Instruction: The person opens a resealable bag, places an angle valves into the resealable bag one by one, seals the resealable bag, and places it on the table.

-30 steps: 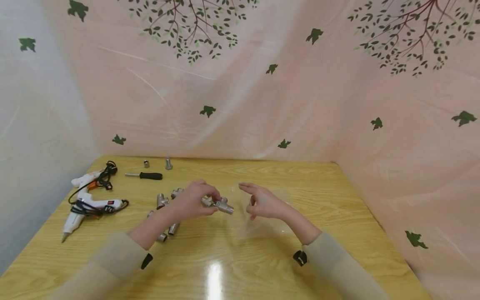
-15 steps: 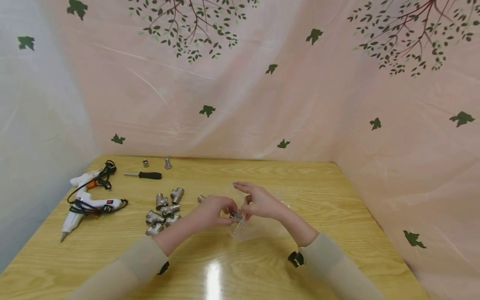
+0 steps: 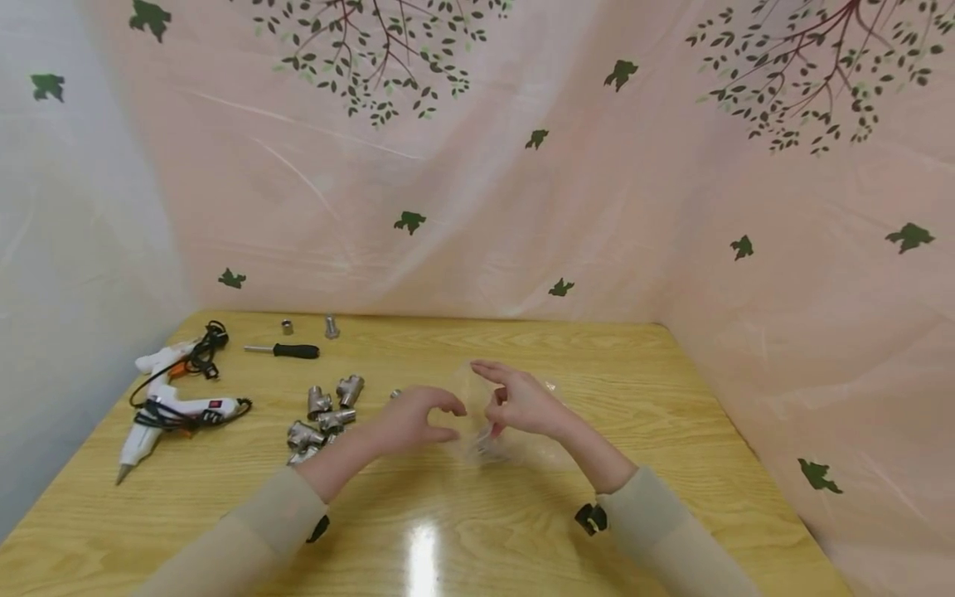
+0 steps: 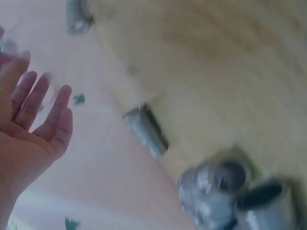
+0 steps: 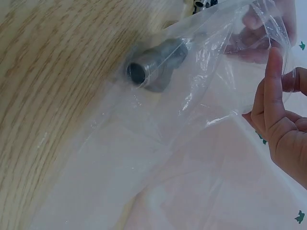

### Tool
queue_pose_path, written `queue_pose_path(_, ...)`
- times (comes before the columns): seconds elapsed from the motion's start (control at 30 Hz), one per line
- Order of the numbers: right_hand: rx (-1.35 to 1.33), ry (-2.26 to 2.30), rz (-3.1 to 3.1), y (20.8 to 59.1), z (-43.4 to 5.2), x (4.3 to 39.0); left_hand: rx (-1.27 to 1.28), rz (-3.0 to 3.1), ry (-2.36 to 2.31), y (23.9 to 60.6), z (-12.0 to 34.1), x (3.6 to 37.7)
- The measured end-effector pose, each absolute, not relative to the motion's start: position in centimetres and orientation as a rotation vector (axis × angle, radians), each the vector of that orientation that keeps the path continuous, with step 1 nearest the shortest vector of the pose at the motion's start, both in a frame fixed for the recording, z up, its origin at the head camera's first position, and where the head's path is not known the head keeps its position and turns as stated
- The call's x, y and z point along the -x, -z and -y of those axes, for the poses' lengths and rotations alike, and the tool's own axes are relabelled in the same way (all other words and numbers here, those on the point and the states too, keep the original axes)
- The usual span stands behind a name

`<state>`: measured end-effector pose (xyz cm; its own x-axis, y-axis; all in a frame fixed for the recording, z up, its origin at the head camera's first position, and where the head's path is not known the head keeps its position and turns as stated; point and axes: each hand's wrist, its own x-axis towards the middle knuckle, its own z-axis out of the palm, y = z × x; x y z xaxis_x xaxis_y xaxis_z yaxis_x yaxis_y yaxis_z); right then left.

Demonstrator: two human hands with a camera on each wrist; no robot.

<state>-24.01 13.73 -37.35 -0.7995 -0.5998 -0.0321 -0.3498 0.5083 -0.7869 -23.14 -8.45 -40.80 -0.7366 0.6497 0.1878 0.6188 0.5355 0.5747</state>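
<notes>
Bagging step, I judge. Frame centre: my right hand grips the bag, a fitting inside; my left hand holds nothing. Next move likely needs the fittings, centre-left.

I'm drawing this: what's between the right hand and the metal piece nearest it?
In the right wrist view, the creased clear bag lies between the right hand and that metal piece.

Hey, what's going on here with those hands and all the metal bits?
A person's right hand holds a clear bag with a metal fitting inside it. Their left hand, empty, is by the bag's mouth. More fittings lie on the table to the left, with a screwdriver farther back.
</notes>
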Motion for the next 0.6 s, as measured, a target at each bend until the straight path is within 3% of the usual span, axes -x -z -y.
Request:
queue_pose_path(0.3, 0.844, 1.166, -2.450, 37.6, -14.7, 24.2, -0.978, -2.786, -0.930, 38.8, 12.1, 25.2)
queue_pose_path(0.6, 0.898, 1.141, -2.408, 37.4, -15.3, 23.9, -0.992, -2.787, -0.773, 40.8, 15.4, 28.0)
